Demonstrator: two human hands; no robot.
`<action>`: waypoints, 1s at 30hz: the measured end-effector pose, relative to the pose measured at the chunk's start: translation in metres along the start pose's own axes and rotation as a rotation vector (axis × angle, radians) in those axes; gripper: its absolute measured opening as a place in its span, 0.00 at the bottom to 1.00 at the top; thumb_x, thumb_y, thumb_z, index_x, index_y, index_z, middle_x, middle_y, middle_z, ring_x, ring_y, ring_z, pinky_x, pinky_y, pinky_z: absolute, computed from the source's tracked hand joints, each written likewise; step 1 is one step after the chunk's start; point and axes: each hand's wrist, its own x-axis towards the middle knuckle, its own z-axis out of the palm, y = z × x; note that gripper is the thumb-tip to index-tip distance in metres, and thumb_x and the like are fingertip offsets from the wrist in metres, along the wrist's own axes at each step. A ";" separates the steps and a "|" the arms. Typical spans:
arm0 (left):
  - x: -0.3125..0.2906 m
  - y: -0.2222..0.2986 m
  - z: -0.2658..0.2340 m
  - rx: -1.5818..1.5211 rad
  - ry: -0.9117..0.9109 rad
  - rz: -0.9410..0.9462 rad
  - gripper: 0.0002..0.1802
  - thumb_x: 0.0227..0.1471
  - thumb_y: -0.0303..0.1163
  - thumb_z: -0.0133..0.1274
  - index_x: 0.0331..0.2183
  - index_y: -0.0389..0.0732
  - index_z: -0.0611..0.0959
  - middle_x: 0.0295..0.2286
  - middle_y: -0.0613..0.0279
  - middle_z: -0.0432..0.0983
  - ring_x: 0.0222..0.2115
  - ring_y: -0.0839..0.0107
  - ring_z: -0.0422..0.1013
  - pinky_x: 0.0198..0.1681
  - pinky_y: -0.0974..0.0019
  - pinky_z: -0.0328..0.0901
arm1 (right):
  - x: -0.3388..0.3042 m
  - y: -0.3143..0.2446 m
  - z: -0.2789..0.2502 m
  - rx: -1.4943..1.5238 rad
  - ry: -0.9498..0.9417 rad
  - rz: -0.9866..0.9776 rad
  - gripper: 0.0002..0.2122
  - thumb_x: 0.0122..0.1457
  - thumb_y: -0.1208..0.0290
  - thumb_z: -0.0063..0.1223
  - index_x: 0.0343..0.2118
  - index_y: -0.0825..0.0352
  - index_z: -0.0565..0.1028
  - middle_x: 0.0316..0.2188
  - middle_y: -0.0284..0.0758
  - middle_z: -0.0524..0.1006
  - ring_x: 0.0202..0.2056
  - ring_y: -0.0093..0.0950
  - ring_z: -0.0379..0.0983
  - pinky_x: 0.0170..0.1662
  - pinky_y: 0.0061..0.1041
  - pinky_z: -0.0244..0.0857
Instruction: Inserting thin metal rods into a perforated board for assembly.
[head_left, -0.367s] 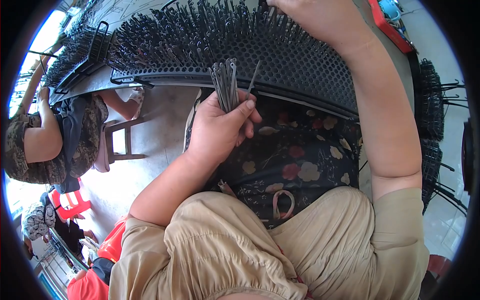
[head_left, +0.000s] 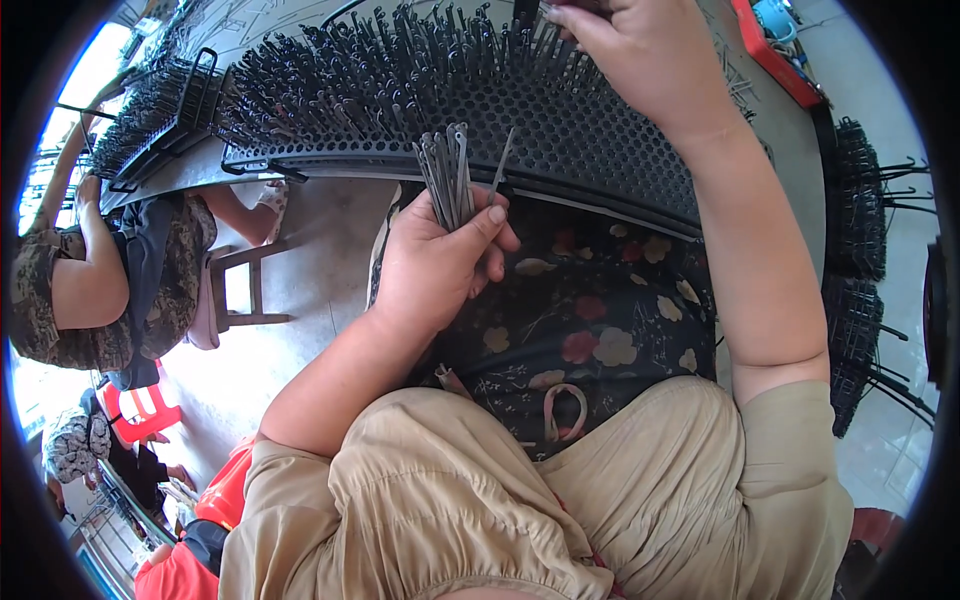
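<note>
While the grip of the left hand [head_left: 430, 250] stays clamped on a bundle of thin metal strips [head_left: 447, 178], one strip leaning apart, the right hand [head_left: 640, 55] has shifted slightly leftward since the earlier frame; its fingertips meet the upper edge, so I cannot tell what they hold; just beyond the bundle lies a perforated black rack [head_left: 610, 145] bristling with dark rods [head_left: 340, 75], and loose strips [head_left: 737, 82] now show beside the right wrist on the counter [head_left: 788, 135]

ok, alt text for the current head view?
A bare left hand holds a bundle of thin metal strips before a perforated black rack crowded with thin dark pieces. The right hand is by the rack's far side, at the picture's top edge; another person is at left.
</note>
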 end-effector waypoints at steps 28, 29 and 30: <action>-0.001 0.000 -0.003 0.006 0.040 0.042 0.05 0.57 0.24 0.51 0.37 0.34 0.75 0.23 0.61 0.76 0.16 0.81 0.65 0.19 0.79 0.58 | -0.009 0.021 0.009 -0.112 -0.221 -0.098 0.11 0.57 0.66 0.54 0.39 0.64 0.80 0.39 0.39 0.80 0.47 0.42 0.74 0.47 0.36 0.69; 0.000 0.000 -0.003 0.006 0.041 0.040 0.05 0.57 0.24 0.51 0.37 0.34 0.75 0.23 0.61 0.76 0.16 0.81 0.65 0.19 0.79 0.58 | -0.010 0.020 0.008 -0.093 -0.235 -0.101 0.11 0.57 0.66 0.54 0.39 0.64 0.80 0.40 0.39 0.80 0.47 0.42 0.74 0.47 0.36 0.69; 0.000 -0.001 -0.003 0.009 0.037 0.044 0.05 0.57 0.25 0.51 0.37 0.35 0.75 0.23 0.61 0.76 0.16 0.81 0.65 0.18 0.79 0.58 | -0.010 0.020 0.008 -0.092 -0.236 -0.099 0.11 0.57 0.66 0.54 0.39 0.64 0.80 0.40 0.39 0.80 0.47 0.42 0.74 0.47 0.36 0.69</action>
